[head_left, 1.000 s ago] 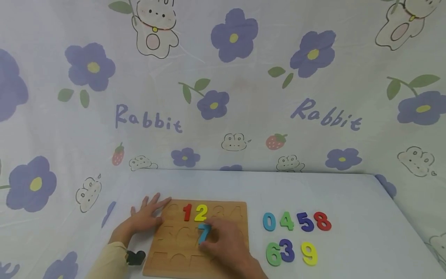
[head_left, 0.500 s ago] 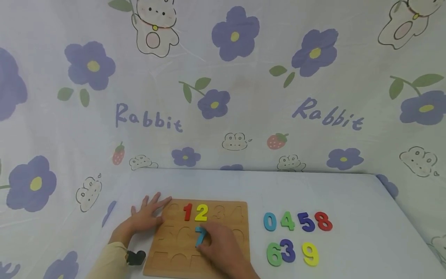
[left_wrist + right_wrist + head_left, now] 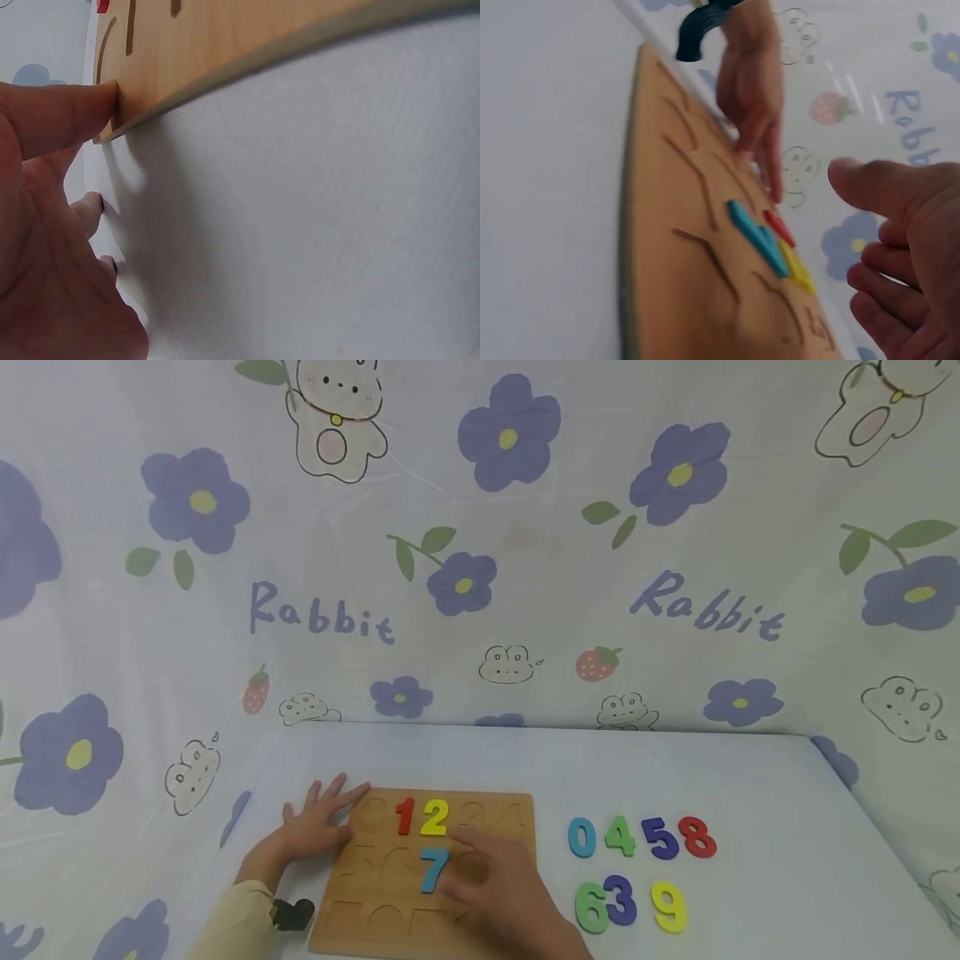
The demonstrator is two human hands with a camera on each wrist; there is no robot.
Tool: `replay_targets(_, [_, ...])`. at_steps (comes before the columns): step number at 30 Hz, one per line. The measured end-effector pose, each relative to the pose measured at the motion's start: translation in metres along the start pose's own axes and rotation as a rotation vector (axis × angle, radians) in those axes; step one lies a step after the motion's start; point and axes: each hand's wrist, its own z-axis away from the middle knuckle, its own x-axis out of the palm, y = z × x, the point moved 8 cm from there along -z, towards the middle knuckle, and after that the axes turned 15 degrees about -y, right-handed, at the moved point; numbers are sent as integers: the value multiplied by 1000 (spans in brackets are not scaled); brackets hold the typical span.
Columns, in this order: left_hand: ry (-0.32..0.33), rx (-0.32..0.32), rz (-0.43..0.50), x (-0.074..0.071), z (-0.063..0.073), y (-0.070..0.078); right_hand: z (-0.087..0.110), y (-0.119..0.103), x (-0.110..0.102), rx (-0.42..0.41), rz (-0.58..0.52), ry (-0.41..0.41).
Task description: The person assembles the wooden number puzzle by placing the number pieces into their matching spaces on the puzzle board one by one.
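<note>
My left hand (image 3: 317, 828) lies with spread fingers at the left edge of a wooden number puzzle board (image 3: 358, 887). In the left wrist view its thumb (image 3: 79, 112) touches the board's edge. A blue number 7 (image 3: 432, 870) lies on the middle row. Just right of it hovers my right hand (image 3: 504, 881), thumb and fingers apart and holding nothing; the right wrist view shows the same gap. A red number 1 (image 3: 405, 817) and a yellow number 2 (image 3: 434, 818) sit in the top row. My right hand hides the board's lower right.
Right of the board, loose numbers lie on the white table (image 3: 787, 827): a blue 0 (image 3: 581, 837), green 4 (image 3: 620, 837), purple 5 (image 3: 660, 838), red 8 (image 3: 697, 837), green 6 (image 3: 591, 908), purple 3 (image 3: 620, 900) and yellow 9 (image 3: 668, 907). A patterned cloth (image 3: 450, 510) hangs behind.
My right hand has set the blue 7 down on the board, let go of it and drawn back to the right with its fingers parted. The left hand has stayed put.
</note>
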Motion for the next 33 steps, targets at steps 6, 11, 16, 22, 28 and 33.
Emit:
replay_targets(6, [0, 0, -2, 0, 0, -1, 26, 1, -30, -20, -56, 9])
replay_targets(11, [-2, 0, 1, -1, 1, 0, 50, 12, -54, 2, -52, 33])
replay_targets(16, [-2, -2, -6, 0, -1, 0, 74, 24, -80, 29, -5, 41])
replay_targets(22, [2, 3, -4, 0, -2, -1, 103, 38, -104, 20, 101, 20])
replay_targets(28, [6, 5, 3, 1, -2, -2, 131, 55, -127, 5, 219, 15])
replay_targets(33, [1, 1, -2, 1, -2, -5, 148, 84, -138, 140, 152, -73])
